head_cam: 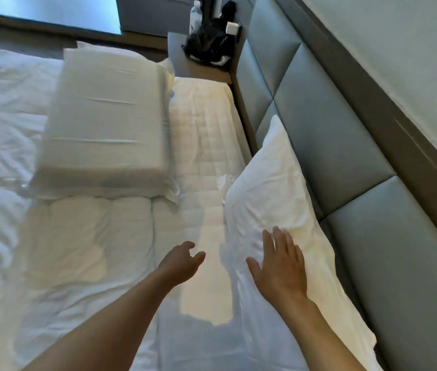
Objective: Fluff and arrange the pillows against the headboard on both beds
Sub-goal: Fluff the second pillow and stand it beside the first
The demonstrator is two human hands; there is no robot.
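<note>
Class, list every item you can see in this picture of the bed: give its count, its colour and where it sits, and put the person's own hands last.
Soft pillow: one, white, leaning on the headboard at the right.
Blocky pillow: one, white, flat on the bed, away from the headboard.
Headboard: one, grey padded panels, along the right side.
Bedding: white, rumpled, covering the mattress.
Nightstand: one, grey-brown, past the far end of the bed.
Black bag: one, on the nightstand.
Water bottle: one, clear, behind the bag.
Left hand: one, fingers loosely curled, holding nothing, above the sheet.
Right hand: one, open and flat on the soft pillow's near end.
</note>
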